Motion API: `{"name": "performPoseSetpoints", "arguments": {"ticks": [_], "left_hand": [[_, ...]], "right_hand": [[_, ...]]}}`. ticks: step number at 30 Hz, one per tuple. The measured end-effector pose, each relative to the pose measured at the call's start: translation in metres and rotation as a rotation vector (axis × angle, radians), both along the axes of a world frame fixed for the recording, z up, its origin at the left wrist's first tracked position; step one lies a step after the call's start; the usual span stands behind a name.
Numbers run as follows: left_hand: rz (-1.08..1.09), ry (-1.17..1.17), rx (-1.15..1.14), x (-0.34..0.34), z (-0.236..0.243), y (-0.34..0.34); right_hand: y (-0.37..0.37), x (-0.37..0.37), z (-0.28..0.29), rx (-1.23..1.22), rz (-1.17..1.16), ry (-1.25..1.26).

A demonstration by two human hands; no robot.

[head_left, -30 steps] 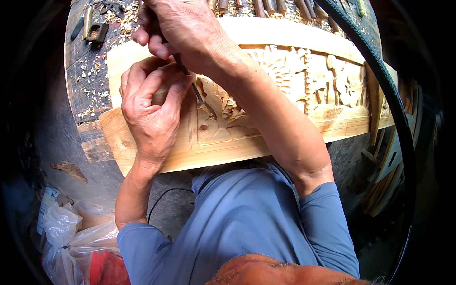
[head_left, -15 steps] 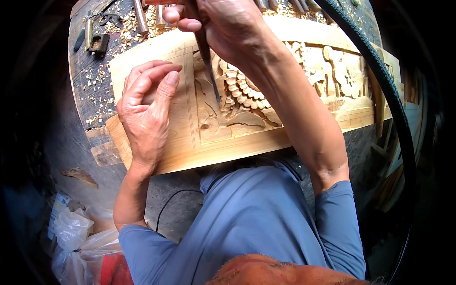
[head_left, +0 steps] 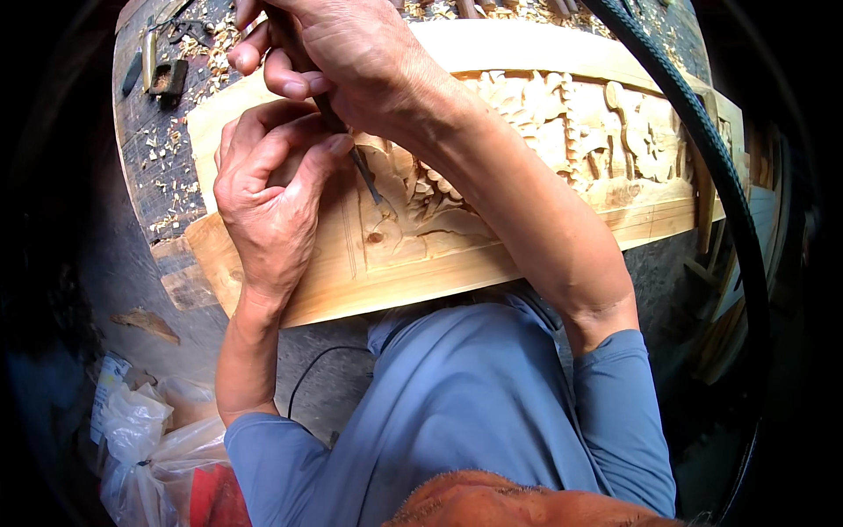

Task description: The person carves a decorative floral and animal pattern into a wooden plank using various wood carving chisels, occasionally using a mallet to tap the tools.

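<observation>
A carved wooden panel [head_left: 413, 279] with raised flower and leaf shapes lies across the workbench in front of me. My right hand [head_left: 356, 66] is wrapped round the dark handle of a carving chisel [head_left: 363, 173]. The chisel slants down, its narrow metal blade reaching the carved area near the panel's left end. My left hand [head_left: 270, 193] rests over the plain left part of the panel, with thumb and fingers brought together at the chisel's shaft. Its fingertips are partly hidden behind the right hand. My right forearm covers part of the carved flower.
Wood chips [head_left: 167, 167] litter the dark workbench [head_left: 140, 193]. A small dark block [head_left: 169, 79] sits at the far left, and tool handles [head_left: 470, 9] lie along the back. A thick black hose [head_left: 716, 140] hangs at the right. A plastic bag [head_left: 145, 439] stands at lower left.
My right hand has moved left and slightly up with the chisel, and the blade tip has shifted left and slightly nearer. My left hand has closed in on the chisel's shaft.
</observation>
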State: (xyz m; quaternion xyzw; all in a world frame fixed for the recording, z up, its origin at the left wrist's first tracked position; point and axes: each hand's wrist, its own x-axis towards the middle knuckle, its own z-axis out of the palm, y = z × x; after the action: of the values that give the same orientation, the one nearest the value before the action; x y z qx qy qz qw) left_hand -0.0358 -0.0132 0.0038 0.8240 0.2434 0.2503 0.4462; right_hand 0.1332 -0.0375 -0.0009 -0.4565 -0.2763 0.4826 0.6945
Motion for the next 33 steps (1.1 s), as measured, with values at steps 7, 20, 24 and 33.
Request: {"name": "performPoseSetpoints", "arguments": {"ticks": [7, 20, 24, 33], "left_hand": [[-0.002, 0.022, -0.002, -0.002, 0.002, 0.001], [-0.024, 0.057, 0.054, -0.001, 0.002, 0.001], [-0.018, 0.045, 0.021, -0.003, 0.0, 0.001], [-0.063, 0.07, 0.088, -0.002, 0.002, 0.001]], "right_hand": [[0.0, -0.003, -0.001, -0.002, -0.001, -0.006], [-0.005, -0.004, -0.005, -0.006, -0.023, -0.007], [-0.005, -0.004, -0.005, -0.005, -0.025, -0.002], [-0.012, -0.006, -0.008, -0.023, -0.055, 0.012]]}}
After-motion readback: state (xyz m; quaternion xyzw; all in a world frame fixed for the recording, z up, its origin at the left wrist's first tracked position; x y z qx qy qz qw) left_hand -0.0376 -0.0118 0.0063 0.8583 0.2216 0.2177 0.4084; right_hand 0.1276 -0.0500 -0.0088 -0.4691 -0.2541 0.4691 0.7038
